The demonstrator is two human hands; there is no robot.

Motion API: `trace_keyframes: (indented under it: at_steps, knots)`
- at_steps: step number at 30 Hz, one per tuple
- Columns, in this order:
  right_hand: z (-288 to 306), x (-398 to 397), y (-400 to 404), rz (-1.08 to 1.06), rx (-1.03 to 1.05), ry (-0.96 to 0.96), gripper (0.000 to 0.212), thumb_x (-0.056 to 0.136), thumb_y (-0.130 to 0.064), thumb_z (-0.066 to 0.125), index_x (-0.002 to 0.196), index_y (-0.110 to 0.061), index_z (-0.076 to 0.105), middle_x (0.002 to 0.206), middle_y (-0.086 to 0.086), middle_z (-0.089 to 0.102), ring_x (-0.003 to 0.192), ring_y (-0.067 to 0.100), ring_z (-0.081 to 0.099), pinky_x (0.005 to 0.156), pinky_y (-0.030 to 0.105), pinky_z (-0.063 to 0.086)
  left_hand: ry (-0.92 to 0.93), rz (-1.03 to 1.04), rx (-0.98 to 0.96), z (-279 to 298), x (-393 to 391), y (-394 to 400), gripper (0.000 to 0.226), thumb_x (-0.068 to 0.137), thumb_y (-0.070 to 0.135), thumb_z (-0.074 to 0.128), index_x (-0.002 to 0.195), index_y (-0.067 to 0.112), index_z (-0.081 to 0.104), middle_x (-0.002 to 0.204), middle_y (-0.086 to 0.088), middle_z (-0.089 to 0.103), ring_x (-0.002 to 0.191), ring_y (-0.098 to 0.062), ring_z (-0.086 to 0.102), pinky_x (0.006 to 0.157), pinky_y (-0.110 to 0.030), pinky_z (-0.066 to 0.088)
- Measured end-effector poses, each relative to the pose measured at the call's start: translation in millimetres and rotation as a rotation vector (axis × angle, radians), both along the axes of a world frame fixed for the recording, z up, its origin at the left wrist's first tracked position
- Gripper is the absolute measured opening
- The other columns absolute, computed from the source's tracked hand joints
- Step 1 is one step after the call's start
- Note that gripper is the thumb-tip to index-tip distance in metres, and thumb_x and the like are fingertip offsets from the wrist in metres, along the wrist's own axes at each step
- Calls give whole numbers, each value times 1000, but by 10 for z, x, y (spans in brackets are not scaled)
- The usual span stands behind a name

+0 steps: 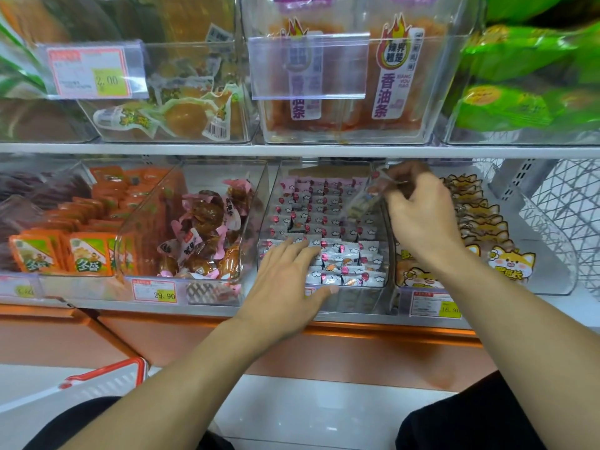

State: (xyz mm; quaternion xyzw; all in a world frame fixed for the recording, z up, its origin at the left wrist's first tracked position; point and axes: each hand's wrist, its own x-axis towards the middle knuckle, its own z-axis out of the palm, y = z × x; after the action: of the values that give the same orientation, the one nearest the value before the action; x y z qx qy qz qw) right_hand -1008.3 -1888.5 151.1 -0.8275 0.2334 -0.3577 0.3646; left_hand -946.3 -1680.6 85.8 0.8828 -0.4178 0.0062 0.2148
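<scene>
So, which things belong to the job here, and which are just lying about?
In the job: left hand resting on white sweet packets; their clear bin; right hand pinching one small packet.
Just around: orange snack packs; pink-wrapped snacks; dog-print packs; red-rimmed basket.

One camera here, riding on the person's head, facing forward and tipped down at the shelf unit (194,311) from close in (wide lens, edges bowing). The left hand (285,280) and right hand (422,216) land mid-frame, the packet (361,200) in the right fingers nearly dead centre. Upper shelf (292,150) runs above the fingertips; trousers (470,417) and floor (308,410) fill below the wrists.
</scene>
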Motion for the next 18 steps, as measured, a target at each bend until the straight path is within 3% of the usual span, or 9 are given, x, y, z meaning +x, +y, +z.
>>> trace_keyframes:
  at_steps: [2, 5, 6, 8, 10, 13, 18]
  knots:
    - [23, -53, 58, 9, 112, -124, 17, 96, -26, 66, 84, -35, 57, 80, -13, 68, 72, -6, 63, 62, 10, 46, 30, 18, -103, 36, -3, -11, 66, 94, 55, 59, 150, 26, 40, 154, 6, 41, 148, -14, 21, 119, -30, 14]
    - [1, -89, 158, 65, 357, -143, 7, 97, -24, 65, 92, -27, 62, 93, -2, 75, 92, 21, 72, 84, 44, 59, 185, 94, -318, 114, 1, -19, 57, 94, 47, 63, 146, 30, 45, 145, 10, 49, 139, -7, 35, 112, -27, 29]
    - [-4, -97, 195, 108, 495, -148, 5, 99, -19, 63, 94, -21, 62, 93, 1, 77, 94, 26, 73, 83, 44, 61, 253, 127, -384, 148, 9, -19, 52, 94, 45, 64, 142, 33, 48, 140, 11, 53, 132, -4, 43, 105, -24, 35]
    - [-5, -121, 290, 225, 847, -174, 4, 100, -7, 59, 96, -9, 59, 90, 4, 79, 94, 25, 75, 73, 30, 62, 431, 182, -536, 220, 21, -17, 39, 94, 40, 67, 131, 32, 57, 124, 12, 65, 106, 4, 59, 82, -13, 46]
    - [-15, -141, 363, 286, 1091, -163, 4, 99, 1, 56, 102, -1, 56, 89, 11, 78, 87, 22, 77, 71, 26, 62, 659, 200, -711, 283, 26, -5, 26, 94, 31, 69, 119, 25, 65, 105, 6, 75, 83, 3, 68, 65, -13, 51]
    - [-15, -146, 392, 316, 1248, -116, 12, 99, 3, 54, 111, 1, 55, 91, 19, 76, 78, 23, 76, 70, 30, 63, 911, 214, -871, 324, 47, 24, 20, 93, 20, 69, 113, 15, 69, 98, -2, 79, 86, -16, 75, 71, -25, 60]
    - [-7, -154, 367, 337, 1294, -84, 20, 102, -2, 54, 120, 5, 58, 102, 21, 76, 87, 29, 76, 69, 33, 63, 1055, 215, -945, 338, 89, 67, 48, 74, 33, 78, 113, 7, 69, 92, -6, 79, 81, -15, 75, 72, -20, 59]
